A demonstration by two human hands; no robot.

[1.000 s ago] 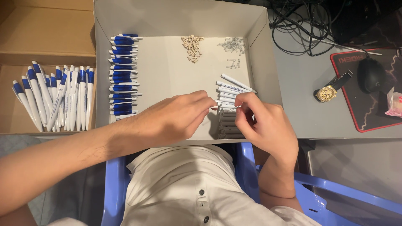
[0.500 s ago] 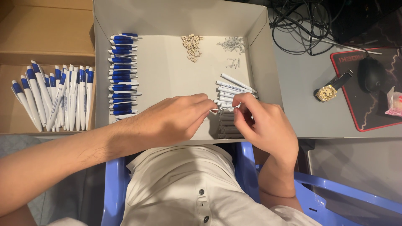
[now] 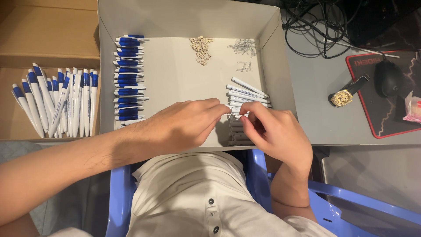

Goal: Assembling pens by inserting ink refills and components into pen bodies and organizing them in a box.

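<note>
Head view: my left hand (image 3: 184,125) and right hand (image 3: 274,131) pinch one white pen barrel (image 3: 236,115) between fingertips — at 6 o'clock of the barrel pile (image 3: 247,94) — inside the white tray (image 3: 184,19).

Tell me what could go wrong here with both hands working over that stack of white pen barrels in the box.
1. The left hand and right hand pinch a small part together right above the white pen barrels; a slip could drop it among them.
2. The springs and small beige parts lie loose in the white box; a bump could scatter or mix them.
3. The box sits at the table edge over the lap, so leaning might shift it.
</note>
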